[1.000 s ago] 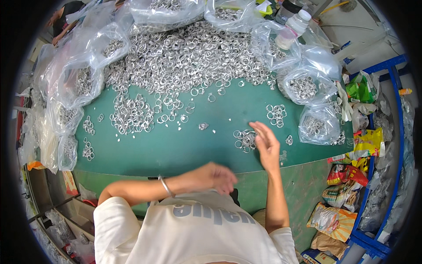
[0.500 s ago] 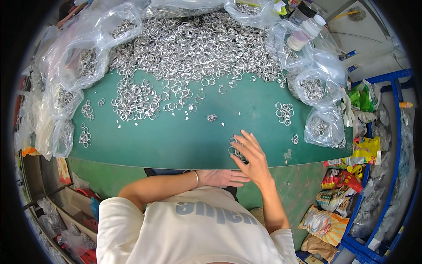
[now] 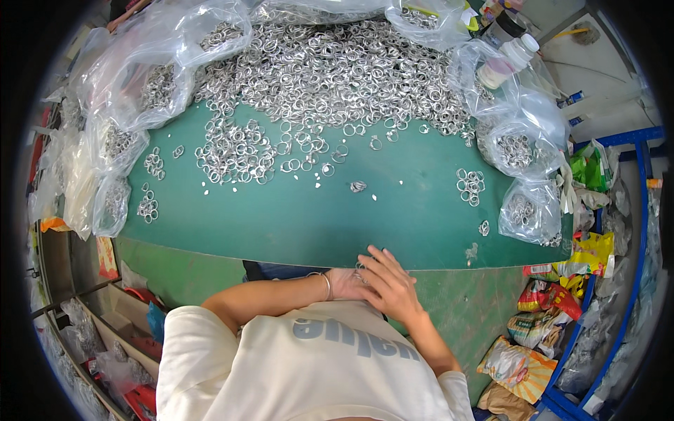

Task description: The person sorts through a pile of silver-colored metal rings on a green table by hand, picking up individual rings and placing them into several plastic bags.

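My left hand [image 3: 344, 284] is just past the near edge of the green tabletop [image 3: 309, 224], palm up, its fingers hidden beneath the other hand. Over it lies my right hand [image 3: 391, 286], open, with long fingers stretched toward the table edge. A few metal rings [image 3: 360, 274] show at the left palm beside the right fingers; how many is hidden. Farther in, a small clump of rings [image 3: 358, 186] sits alone. Small white chips [image 3: 374, 198] are scattered around it. A loose group of rings [image 3: 235, 151] spreads on the left, before a large heap of silver rings [image 3: 330, 74].
Clear plastic bags of rings [image 3: 116, 203] line the left side, and more bags [image 3: 523, 210] line the right. Small ring groups lie at the right [image 3: 470, 186] and left [image 3: 148, 205]. A white bottle [image 3: 507, 62] stands back right. Blue shelving [image 3: 635, 245] holds colourful packets.
My right hand has drawn the ring cluster from the tabletop over the near edge to my left palm. The whole view has shifted slightly.
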The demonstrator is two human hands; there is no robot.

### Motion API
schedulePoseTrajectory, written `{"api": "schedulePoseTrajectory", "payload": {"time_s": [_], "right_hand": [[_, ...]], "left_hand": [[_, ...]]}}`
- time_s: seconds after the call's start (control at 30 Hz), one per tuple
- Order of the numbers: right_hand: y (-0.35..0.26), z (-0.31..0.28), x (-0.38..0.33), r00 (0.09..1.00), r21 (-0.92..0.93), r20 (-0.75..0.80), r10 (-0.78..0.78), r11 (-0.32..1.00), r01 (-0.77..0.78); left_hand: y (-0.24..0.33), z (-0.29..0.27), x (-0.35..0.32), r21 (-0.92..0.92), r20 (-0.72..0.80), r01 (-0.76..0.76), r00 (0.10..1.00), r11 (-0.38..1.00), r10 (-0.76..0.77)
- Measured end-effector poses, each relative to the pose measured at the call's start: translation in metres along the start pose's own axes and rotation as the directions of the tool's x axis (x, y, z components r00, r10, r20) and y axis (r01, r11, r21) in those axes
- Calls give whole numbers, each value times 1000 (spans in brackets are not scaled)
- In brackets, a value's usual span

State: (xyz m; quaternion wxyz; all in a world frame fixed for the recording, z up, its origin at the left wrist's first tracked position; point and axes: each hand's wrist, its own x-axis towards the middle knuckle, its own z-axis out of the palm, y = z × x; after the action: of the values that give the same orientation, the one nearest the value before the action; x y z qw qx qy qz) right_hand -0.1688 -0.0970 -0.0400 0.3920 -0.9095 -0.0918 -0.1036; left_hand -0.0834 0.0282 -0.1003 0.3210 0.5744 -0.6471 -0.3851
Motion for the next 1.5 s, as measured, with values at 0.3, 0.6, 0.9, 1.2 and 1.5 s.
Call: {"api": "schedulePoseTrajectory", "payload": {"time_s": [0.3, 0.6, 0.9, 1.2, 1.5], "right_hand": [[9, -12, 105, 964, -202, -262, 53, 973, -109], [47, -12, 122, 959, -12, -268, 90, 995, -96], [90, -153, 92, 605, 496, -590, 534, 832, -250], [65, -128, 103, 858, -221, -475, 195, 918, -330], [-29, 11, 98, 833, 988, -29, 552, 140, -58]], "left_hand": [[-8, 6, -23, -756, 445, 119, 815, -643, -372], [-16, 8, -59, -712, 371, 100, 894, -695, -252], [7, -16, -111, -978, 196, 130, 849, -165, -490], [51, -37, -100, -793, -3, -303, 869, -528, -495], [69, -103, -50, -553, -402, -706, 692, -443, -600]]}}
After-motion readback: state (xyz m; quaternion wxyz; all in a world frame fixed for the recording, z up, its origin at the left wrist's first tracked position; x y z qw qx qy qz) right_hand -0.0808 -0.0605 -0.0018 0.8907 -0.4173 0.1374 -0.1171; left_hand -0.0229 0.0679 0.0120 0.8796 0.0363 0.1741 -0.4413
